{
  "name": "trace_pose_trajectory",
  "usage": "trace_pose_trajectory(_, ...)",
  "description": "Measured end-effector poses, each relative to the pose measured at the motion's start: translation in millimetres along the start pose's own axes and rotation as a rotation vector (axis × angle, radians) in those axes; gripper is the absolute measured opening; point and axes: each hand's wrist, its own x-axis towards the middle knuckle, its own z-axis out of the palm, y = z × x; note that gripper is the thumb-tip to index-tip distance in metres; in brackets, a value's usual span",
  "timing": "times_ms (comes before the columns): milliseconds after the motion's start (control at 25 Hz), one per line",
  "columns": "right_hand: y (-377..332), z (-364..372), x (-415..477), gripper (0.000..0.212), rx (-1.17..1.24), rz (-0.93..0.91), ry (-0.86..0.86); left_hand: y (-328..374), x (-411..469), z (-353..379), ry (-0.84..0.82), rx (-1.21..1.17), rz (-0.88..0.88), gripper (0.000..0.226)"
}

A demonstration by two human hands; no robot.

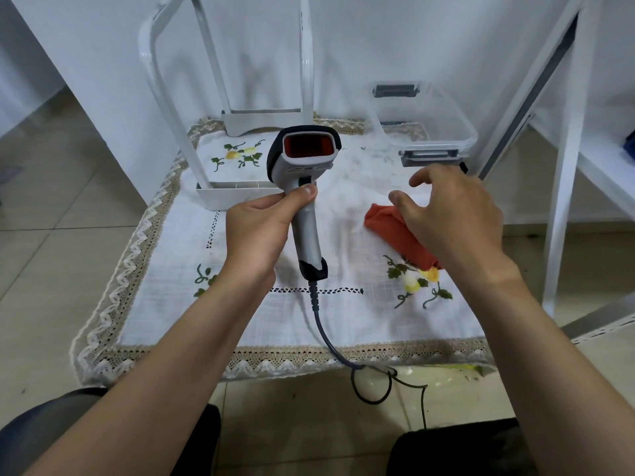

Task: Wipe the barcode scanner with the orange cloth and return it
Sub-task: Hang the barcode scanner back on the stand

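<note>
Fingers of my left hand [256,231] wrap tight around the grey plastic handle of the corded barcode scanner [304,187], thumb pressed near the trigger, holding it upright above the white embroidered tablecloth [343,314]. My right hand [457,214] hovers with fingers spread apart over the crumpled orange cloth [395,231], which lies on the tablecloth just right of the scanner, near a clear plastic bin [426,121].

Bright, even, diffuse light; soft faint shadows; sharp centre; wide-angle bending at edges; no glare.
</note>
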Motion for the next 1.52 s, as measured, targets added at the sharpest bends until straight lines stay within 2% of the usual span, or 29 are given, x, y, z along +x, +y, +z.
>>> trace_pose_trajectory(80, -9, -8, -3, 0.031, 0.149, -0.016, -0.062, 4, -2, -1, -0.026, -0.020, 0.004, 0.037)
trace_pose_trajectory(160, -25, -15, -6, 0.026, 0.370, -0.031, -0.219, 15, -7, -3, -0.044, -0.034, 0.012, 0.024)
trace_pose_trajectory(280, -58, -32, -10, 0.027, 0.639, -0.099, -0.499, 39, -15, -5, -0.132, -0.064, 0.011, 0.031)
trace_pose_trajectory(400, -87, -55, -4, 0.020, 0.677, -0.171, -0.621, 66, -22, -6, -0.227, -0.074, 0.027, 0.040)
trace_pose_trajectory(560, -113, -89, 8, 0.023, 0.679, -0.211, -0.648, 106, -23, -8, -0.324, -0.125, 0.081, 0.019)
trace_pose_trajectory(720, -132, -117, 25, 0.020, 0.672, -0.204, -0.514, 138, -11, -7, -0.442, -0.157, 0.184, 0.020)
trace_pose_trajectory(920, -155, -145, 70, 0.018, 0.529, -0.186, -0.233, 181, 11, 1, -0.446, -0.106, 0.194, 0.048)
trace_pose_trajectory(1000, -159, -155, 91, 0.018, 0.385, -0.175, -0.094, 189, 23, -3, -0.388, -0.087, 0.148, 0.048)
trace_pose_trajectory(1200, -176, -173, 135, 0.012, 0.004, -0.268, 0.196, 209, 54, -23, -0.126, -0.137, 0.140, 0.025)
trace_pose_trajectory(1520, -222, -137, 177, 0.015, -0.204, -0.428, 0.357, 237, 95, -59, 0.150, -0.118, 0.231, 0.018)
